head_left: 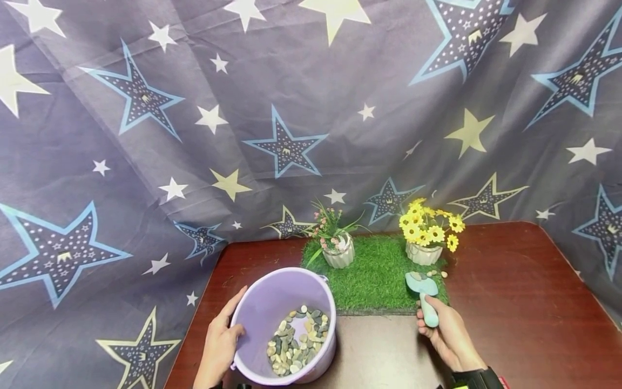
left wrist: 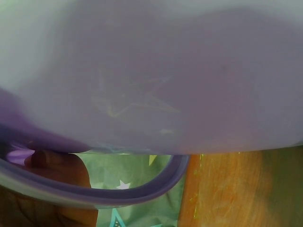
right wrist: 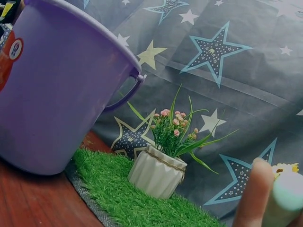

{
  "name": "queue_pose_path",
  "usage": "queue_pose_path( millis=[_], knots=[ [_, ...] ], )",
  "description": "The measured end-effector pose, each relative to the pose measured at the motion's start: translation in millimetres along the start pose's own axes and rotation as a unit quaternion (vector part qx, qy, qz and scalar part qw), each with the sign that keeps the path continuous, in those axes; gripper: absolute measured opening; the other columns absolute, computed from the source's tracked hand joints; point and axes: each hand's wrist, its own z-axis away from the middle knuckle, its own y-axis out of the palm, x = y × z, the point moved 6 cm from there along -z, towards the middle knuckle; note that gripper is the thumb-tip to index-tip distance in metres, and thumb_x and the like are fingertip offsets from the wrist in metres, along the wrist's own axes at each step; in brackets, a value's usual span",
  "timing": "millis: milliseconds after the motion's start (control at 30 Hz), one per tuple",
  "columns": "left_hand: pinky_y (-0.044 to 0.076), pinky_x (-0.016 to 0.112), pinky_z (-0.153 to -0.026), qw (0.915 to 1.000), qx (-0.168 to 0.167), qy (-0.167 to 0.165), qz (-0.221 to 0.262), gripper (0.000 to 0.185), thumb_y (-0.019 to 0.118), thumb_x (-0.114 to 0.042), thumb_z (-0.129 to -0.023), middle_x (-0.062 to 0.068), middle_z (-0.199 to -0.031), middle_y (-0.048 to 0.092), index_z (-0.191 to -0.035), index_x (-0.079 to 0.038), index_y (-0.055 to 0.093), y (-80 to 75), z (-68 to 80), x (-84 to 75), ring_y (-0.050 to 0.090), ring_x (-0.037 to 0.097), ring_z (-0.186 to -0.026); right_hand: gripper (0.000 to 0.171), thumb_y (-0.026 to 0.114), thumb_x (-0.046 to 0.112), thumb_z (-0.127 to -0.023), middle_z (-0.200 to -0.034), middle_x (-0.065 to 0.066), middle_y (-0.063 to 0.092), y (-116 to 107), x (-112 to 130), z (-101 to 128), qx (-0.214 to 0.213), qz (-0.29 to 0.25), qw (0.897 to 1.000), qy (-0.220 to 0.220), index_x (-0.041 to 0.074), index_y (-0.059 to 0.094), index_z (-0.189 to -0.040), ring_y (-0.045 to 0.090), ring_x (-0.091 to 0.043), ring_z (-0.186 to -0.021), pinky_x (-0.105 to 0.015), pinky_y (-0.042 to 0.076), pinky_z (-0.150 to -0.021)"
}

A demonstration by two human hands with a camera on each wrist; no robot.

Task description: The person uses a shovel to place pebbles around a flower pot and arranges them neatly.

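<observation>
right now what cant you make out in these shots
- Left wrist view: the purple bucket fills the frame as a blur; its pebbles and most of the left hand are hidden.
- Right wrist view: the scoop is cut off by the lower right edge, so its blade is unseen.
- Head view: the pebbles are too small to count; what lies on the scoop's blade is unclear.

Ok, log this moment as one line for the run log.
left hand: holds purple bucket rim, tilted | bucket: pebbles inside | right hand: grips mint scoop over grass mat | scoop: few pebbles, near yellow flower pot
</observation>
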Motion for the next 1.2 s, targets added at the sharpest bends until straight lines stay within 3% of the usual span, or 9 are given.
queue_pose_path(
  millis=[333, 700, 1200],
  knots=[
    [0.036, 0.007, -0.093, 1.0000, 0.004, 0.003, 0.009, 0.088, 0.058, 0.013, -0.070, 0.000, -0.149, 0.060, -0.149, -0.026, 0.058, 0.5, -0.5, -1.6, 0.056, 0.009, -0.123, 0.028, 0.041, 0.026, -0.108, -0.069, 0.006, 0.058, 3.8, 7.2, -0.1, -0.003, -0.029, 1.000, 0.007, 0.012, 0.060, -0.093, 0.055, -0.001, -0.054, -0.013, 0.044, -0.051],
    [0.040, 0.010, -0.091, 1.0000, 0.005, 0.000, 0.007, 0.088, 0.058, 0.012, -0.070, 0.002, -0.148, 0.060, -0.149, -0.027, 0.058, 0.6, -0.1, -1.8, 0.059, 0.014, -0.116, 0.031, 0.038, 0.024, -0.109, -0.068, 0.006, 0.057, 5.2, 12.6, -0.2, 0.007, -0.073, 0.997, 0.023, 0.012, 0.059, -0.090, 0.052, 0.001, -0.051, -0.010, 0.041, -0.048],
    [0.038, 0.008, -0.092, 0.9998, 0.005, -0.004, 0.018, 0.088, 0.058, 0.013, -0.069, 0.000, -0.149, 0.060, -0.148, -0.027, 0.058, 0.3, -0.2, -1.6, 0.057, 0.008, -0.118, 0.033, 0.038, 0.025, -0.109, -0.066, 0.007, 0.056, 7.1, 12.6, 4.5, 0.010, -0.068, 0.997, 0.018, 0.011, 0.060, -0.090, 0.050, 0.001, -0.049, -0.011, 0.040, -0.046]
  ],
)
